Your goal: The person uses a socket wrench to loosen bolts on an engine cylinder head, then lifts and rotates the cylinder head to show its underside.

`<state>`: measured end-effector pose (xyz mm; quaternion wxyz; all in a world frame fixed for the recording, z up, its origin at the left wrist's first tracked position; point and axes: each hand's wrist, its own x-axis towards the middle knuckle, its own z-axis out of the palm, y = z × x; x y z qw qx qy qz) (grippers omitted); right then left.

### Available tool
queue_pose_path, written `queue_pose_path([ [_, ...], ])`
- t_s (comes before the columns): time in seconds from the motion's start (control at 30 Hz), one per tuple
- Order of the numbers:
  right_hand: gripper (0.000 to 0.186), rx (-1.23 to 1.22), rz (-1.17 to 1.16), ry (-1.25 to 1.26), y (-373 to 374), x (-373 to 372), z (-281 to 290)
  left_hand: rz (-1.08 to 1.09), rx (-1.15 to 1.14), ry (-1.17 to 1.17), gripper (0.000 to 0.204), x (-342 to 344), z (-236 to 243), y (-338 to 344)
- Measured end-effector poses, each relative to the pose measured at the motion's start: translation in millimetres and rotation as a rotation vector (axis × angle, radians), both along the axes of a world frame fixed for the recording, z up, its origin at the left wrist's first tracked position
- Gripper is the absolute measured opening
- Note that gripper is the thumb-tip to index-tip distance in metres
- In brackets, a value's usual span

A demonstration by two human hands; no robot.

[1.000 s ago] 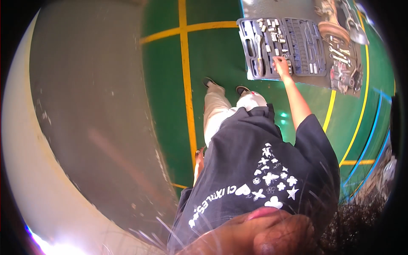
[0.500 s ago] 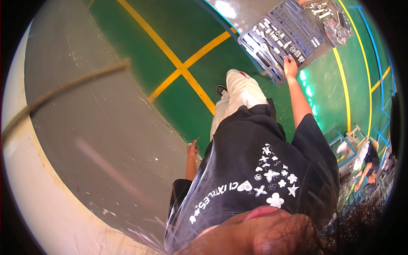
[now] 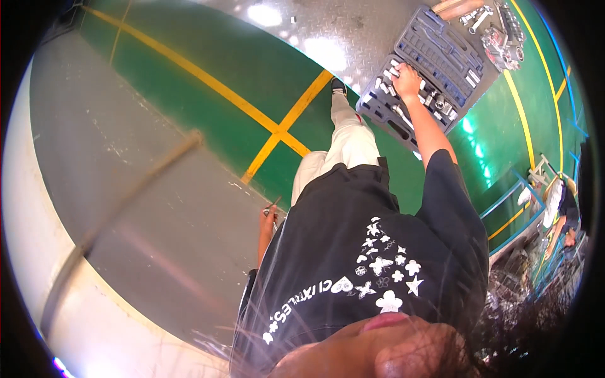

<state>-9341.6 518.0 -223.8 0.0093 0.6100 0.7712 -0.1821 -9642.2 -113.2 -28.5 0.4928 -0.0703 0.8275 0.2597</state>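
Reaching forward, my right hand [image 3: 408, 82] is over the grey socket-set case [image 3: 384, 123], its fingers bent together at a silvery socket [image 3: 395, 70] near the end of a row. Its fingertips are partly hidden. Inside the case, more sockets and a ratchet handle [image 3: 402, 117] lie by my wrist. The case's lid [image 3: 435, 38] is laid back, with dark moulded slots. Low at my left side, my left hand [image 3: 269, 219] is closed round a thin metal tool [image 3: 272, 205]; its exact kind is too small to tell.
The case sits on a metal-plated table [image 3: 353, 31]. Beyond it lie spanners [image 3: 482, 19] and a clear bag of metal parts [image 3: 502, 49]. The green floor [image 3: 208, 104] has yellow lines. Another person [image 3: 564, 208] is at the right, near a blue frame [image 3: 510, 217].
My right hand has moved from the case's near right edge to the far-left sockets. My body and view have shifted, and one foot has come forward beside the table. My left hand keeps its tool.
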Motion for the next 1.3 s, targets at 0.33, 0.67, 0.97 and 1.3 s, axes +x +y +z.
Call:
queue_pose_path([
  [0.33, 0.035, 0.091, -0.380, 0.407, -2, 43, 25, -0.136, 0.034, 0.015, 0.058, -117, -23, 122],
  [0.67, 0.053, -0.542, -0.266, 2.176, -35, -64, 345, -0.216, 0.240, -0.055, 0.043, -229, -89, 208],
  [0.97, 0.058, -0.290, 0.044, 2.228, -61, -109, 424, -0.402, 0.471, 0.000, 0.038, -271, -126, 272],
  [1.3, 0.059, -0.409, -0.060, 2.130, -77, -104, 423, -0.631, 0.278, 0.118, 0.036, -261, -131, 199],
])
